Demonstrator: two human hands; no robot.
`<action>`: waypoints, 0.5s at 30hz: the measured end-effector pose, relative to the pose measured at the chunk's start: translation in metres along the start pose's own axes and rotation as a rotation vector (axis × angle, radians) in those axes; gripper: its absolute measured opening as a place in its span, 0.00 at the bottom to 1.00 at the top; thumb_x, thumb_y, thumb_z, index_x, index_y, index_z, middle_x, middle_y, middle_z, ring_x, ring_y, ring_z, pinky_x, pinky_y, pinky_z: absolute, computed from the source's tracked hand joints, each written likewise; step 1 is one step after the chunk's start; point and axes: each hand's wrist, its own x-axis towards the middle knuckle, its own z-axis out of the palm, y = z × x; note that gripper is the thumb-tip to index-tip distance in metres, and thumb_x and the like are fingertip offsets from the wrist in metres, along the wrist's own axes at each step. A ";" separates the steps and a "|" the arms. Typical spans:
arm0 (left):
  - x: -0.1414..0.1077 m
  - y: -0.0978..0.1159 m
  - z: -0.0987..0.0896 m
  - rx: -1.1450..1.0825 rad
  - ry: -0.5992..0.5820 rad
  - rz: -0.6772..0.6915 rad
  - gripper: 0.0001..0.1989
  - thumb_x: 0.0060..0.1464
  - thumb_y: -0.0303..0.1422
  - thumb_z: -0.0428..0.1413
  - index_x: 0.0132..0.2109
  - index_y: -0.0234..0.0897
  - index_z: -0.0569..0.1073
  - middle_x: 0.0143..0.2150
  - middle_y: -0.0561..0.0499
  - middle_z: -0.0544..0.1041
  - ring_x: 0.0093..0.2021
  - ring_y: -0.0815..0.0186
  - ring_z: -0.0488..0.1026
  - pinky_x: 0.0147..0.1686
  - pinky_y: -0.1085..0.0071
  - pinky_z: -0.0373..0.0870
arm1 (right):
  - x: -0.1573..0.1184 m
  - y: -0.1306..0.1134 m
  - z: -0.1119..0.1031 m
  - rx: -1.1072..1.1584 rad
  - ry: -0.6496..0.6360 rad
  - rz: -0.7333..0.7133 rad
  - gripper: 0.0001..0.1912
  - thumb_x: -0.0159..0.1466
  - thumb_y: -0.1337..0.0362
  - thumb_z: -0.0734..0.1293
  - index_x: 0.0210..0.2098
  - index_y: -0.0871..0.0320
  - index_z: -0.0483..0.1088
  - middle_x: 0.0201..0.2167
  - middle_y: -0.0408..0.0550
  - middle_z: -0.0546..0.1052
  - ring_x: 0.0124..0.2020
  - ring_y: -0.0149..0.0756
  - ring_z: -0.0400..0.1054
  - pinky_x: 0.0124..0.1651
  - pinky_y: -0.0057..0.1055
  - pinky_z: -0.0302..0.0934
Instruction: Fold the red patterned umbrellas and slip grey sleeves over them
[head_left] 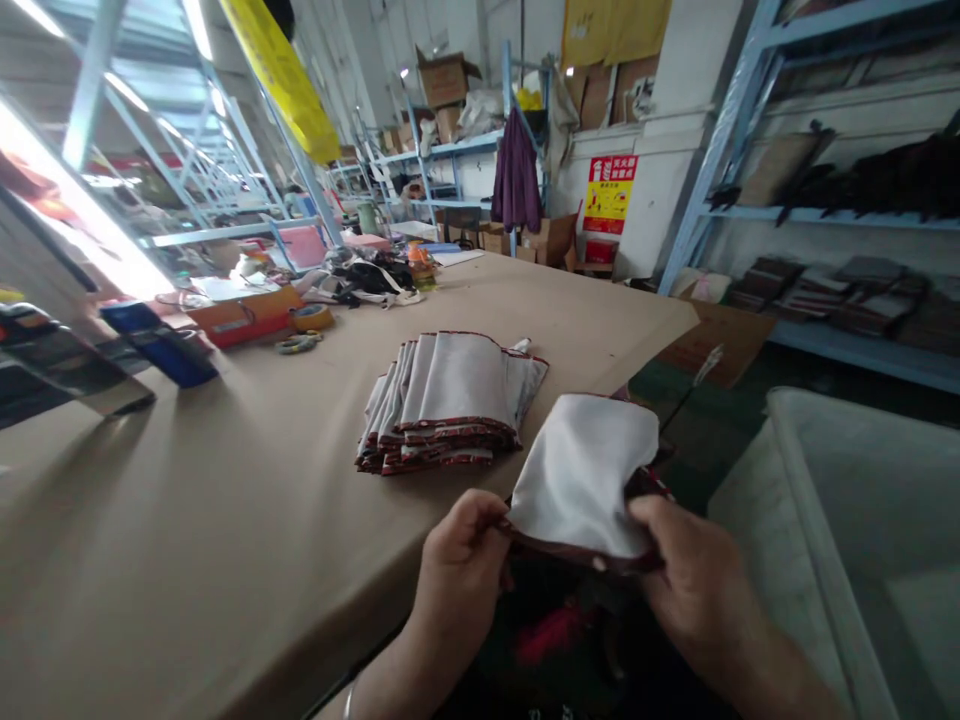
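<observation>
Head view: left hand (pixel 461 560) and right hand (pixel 694 585) both pinch a white fabric piece (pixel 581 475) by its near edge, off the table (pixel 225 520) edge beside the stack (pixel 446 405), mid-handling, likely needing flat, aligned placement on the stack.

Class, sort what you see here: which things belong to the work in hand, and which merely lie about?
In use: left hand, right hand, white fabric piece, stack of fabric pieces.
Lying about: tape roll, blue box, purple garment.
</observation>
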 end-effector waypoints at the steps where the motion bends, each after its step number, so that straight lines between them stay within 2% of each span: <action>1: -0.002 -0.003 0.005 -0.227 -0.003 -0.161 0.08 0.50 0.36 0.56 0.32 0.39 0.65 0.23 0.56 0.69 0.20 0.71 0.66 0.19 0.76 0.64 | -0.012 -0.001 0.013 0.026 -0.065 -0.014 0.07 0.57 0.69 0.61 0.35 0.55 0.68 0.27 0.47 0.75 0.30 0.39 0.69 0.33 0.31 0.59; 3: -0.006 -0.008 0.011 -0.562 -0.036 -0.405 0.14 0.46 0.37 0.61 0.33 0.38 0.64 0.26 0.55 0.70 0.23 0.70 0.70 0.20 0.76 0.66 | -0.030 -0.004 0.037 0.152 -0.244 0.034 0.08 0.60 0.69 0.59 0.30 0.56 0.69 0.27 0.48 0.75 0.30 0.39 0.69 0.35 0.32 0.59; 4: -0.008 -0.011 0.012 -0.650 -0.065 -0.481 0.15 0.44 0.36 0.64 0.32 0.38 0.64 0.27 0.55 0.71 0.24 0.69 0.71 0.22 0.76 0.68 | -0.035 -0.005 0.045 0.278 -0.311 0.108 0.09 0.61 0.68 0.59 0.30 0.57 0.70 0.28 0.48 0.75 0.30 0.38 0.68 0.35 0.32 0.59; 6: -0.013 -0.017 0.014 -0.682 -0.116 -0.549 0.15 0.42 0.35 0.65 0.32 0.37 0.66 0.26 0.55 0.71 0.24 0.70 0.70 0.22 0.77 0.66 | -0.038 -0.006 0.050 0.637 -0.349 0.335 0.10 0.62 0.60 0.62 0.28 0.57 0.70 0.27 0.47 0.74 0.29 0.35 0.67 0.34 0.29 0.60; 8: -0.020 -0.020 0.013 -0.555 -0.209 -0.559 0.14 0.43 0.38 0.65 0.30 0.36 0.69 0.22 0.56 0.68 0.20 0.73 0.64 0.18 0.79 0.60 | -0.037 -0.009 0.042 1.074 -0.299 0.594 0.15 0.60 0.51 0.65 0.28 0.57 0.70 0.25 0.44 0.72 0.26 0.31 0.64 0.32 0.27 0.59; 9: -0.023 -0.019 0.012 -0.466 -0.320 -0.565 0.14 0.44 0.40 0.64 0.28 0.35 0.69 0.20 0.56 0.66 0.19 0.74 0.61 0.17 0.79 0.56 | -0.037 -0.010 0.036 1.279 -0.287 0.703 0.19 0.58 0.47 0.65 0.27 0.57 0.70 0.23 0.43 0.71 0.24 0.29 0.62 0.30 0.26 0.58; 10: -0.026 -0.015 0.011 -0.387 -0.478 -0.578 0.16 0.45 0.41 0.63 0.25 0.34 0.69 0.18 0.56 0.63 0.18 0.76 0.57 0.17 0.79 0.52 | -0.038 -0.011 0.029 1.453 -0.330 0.777 0.22 0.56 0.43 0.65 0.27 0.58 0.70 0.21 0.42 0.69 0.21 0.27 0.59 0.27 0.25 0.56; 11: -0.028 -0.010 0.010 -0.333 -0.660 -0.597 0.18 0.45 0.42 0.63 0.23 0.33 0.68 0.17 0.57 0.60 0.18 0.77 0.54 0.17 0.78 0.49 | -0.041 -0.012 0.022 1.579 -0.433 0.813 0.24 0.54 0.42 0.67 0.26 0.59 0.71 0.20 0.41 0.67 0.19 0.25 0.56 0.24 0.23 0.53; 13: -0.028 0.004 0.008 -0.324 -0.982 -0.629 0.21 0.45 0.44 0.63 0.21 0.32 0.67 0.17 0.57 0.59 0.19 0.77 0.52 0.19 0.77 0.48 | -0.049 -0.011 0.008 1.649 -0.641 0.768 0.23 0.50 0.44 0.71 0.23 0.60 0.71 0.17 0.40 0.65 0.18 0.22 0.53 0.21 0.21 0.48; 14: -0.027 0.011 0.008 -0.358 -1.072 -0.636 0.21 0.44 0.45 0.64 0.21 0.31 0.68 0.18 0.56 0.59 0.19 0.77 0.53 0.19 0.77 0.48 | -0.053 -0.009 0.001 1.621 -0.692 0.696 0.21 0.49 0.47 0.73 0.23 0.60 0.71 0.17 0.40 0.65 0.18 0.23 0.55 0.21 0.21 0.49; 15: -0.023 0.017 0.009 -0.411 -1.095 -0.635 0.22 0.42 0.46 0.64 0.21 0.31 0.68 0.18 0.56 0.60 0.19 0.77 0.53 0.19 0.77 0.49 | -0.056 -0.006 -0.006 1.586 -0.692 0.621 0.18 0.48 0.49 0.74 0.24 0.59 0.72 0.18 0.40 0.67 0.20 0.25 0.58 0.23 0.22 0.52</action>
